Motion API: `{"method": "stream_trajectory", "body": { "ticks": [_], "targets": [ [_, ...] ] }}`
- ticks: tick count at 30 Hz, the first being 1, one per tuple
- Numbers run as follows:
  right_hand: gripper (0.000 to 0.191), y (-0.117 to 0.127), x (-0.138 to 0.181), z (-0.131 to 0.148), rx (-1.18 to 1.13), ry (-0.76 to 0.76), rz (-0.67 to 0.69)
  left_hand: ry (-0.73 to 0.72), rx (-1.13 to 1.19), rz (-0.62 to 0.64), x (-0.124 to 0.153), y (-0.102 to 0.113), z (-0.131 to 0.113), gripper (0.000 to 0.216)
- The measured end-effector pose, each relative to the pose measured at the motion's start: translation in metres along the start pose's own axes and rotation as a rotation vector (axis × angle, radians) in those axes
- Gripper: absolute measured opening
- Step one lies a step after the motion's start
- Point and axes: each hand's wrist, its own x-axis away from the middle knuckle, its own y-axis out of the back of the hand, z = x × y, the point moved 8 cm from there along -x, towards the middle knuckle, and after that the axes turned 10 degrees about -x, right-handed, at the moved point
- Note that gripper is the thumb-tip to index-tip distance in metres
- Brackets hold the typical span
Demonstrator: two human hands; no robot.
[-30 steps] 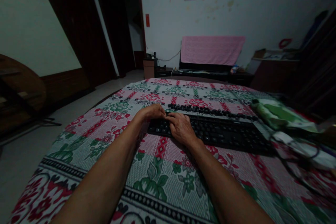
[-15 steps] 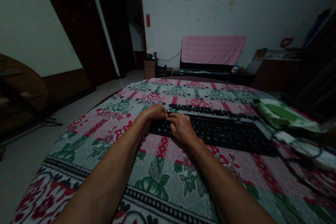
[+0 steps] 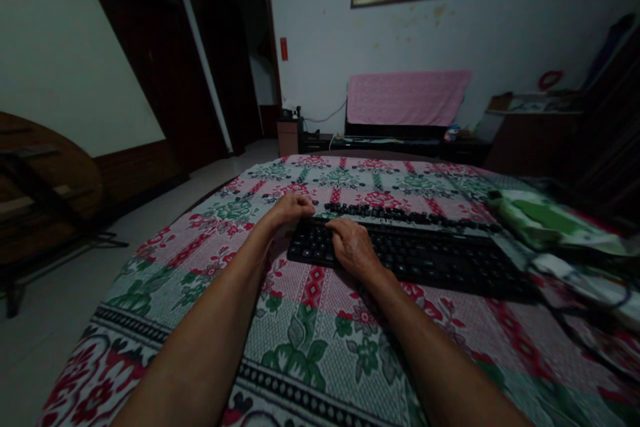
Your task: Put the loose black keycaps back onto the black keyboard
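Observation:
A black keyboard (image 3: 440, 260) lies slightly slanted on the flowered tablecloth. Just behind its back edge runs a long row of small loose black pieces (image 3: 395, 215) that look like keycaps. My left hand (image 3: 295, 207) hovers at the keyboard's back left corner, fingertips pinched together; anything between them is too small to make out. My right hand (image 3: 354, 247) rests over the left part of the keys, with a finger stretched left to the upper rows. Some of its other fingers are hidden beneath the palm.
On the right lie a green and white packet (image 3: 555, 220) and a white bundle (image 3: 585, 283) with dark cable around it. The patterned tablecloth (image 3: 295, 353) covers the table. Beyond stands a low cabinet with a pink cloth (image 3: 407, 99) above it.
My left hand has lifted slightly away from my right, and a gap now separates their fingertips. The right hand has shifted a little right on the keys. The view has tilted slightly.

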Motion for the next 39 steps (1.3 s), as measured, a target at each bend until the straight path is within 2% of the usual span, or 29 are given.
{"method": "stream_trajectory", "body": {
  "ticks": [3, 6, 9, 13, 19, 25, 35, 39],
  "targets": [
    [0.029, 0.005, 0.000, -0.002, 0.018, -0.019, -0.028, 0.119, -0.097, -0.263, -0.002, 0.025, 0.024, 0.026],
    [0.028, 0.005, 0.001, -0.004, 0.050, -0.030, -0.032, 0.177, -0.233, -0.331, -0.004, 0.024, 0.038, 0.025],
    [0.028, 0.002, 0.003, -0.006, 0.050, -0.036, -0.029, 0.173, -0.322, -0.310, -0.008, 0.013, 0.040, 0.027],
    [0.027, 0.002, 0.004, -0.007, 0.036, -0.033, -0.046, 0.156, -0.503, -0.270, -0.017, 0.011, 0.034, 0.031],
    [0.027, 0.002, 0.004, -0.008, 0.030, -0.050, -0.034, 0.075, -0.648, 0.015, -0.035, 0.005, 0.025, 0.037],
    [0.027, 0.002, 0.005, -0.007, 0.027, -0.036, -0.044, 0.069, -0.752, 0.116, -0.043, 0.000, 0.019, 0.037],
    [0.027, 0.002, 0.005, -0.006, 0.031, -0.032, -0.035, 0.048, -0.862, 0.146, -0.046, -0.010, 0.010, 0.030],
    [0.027, 0.002, 0.005, -0.007, 0.036, -0.038, -0.031, 0.029, -0.878, 0.073, -0.040, -0.007, 0.001, 0.028]
  ]
}}
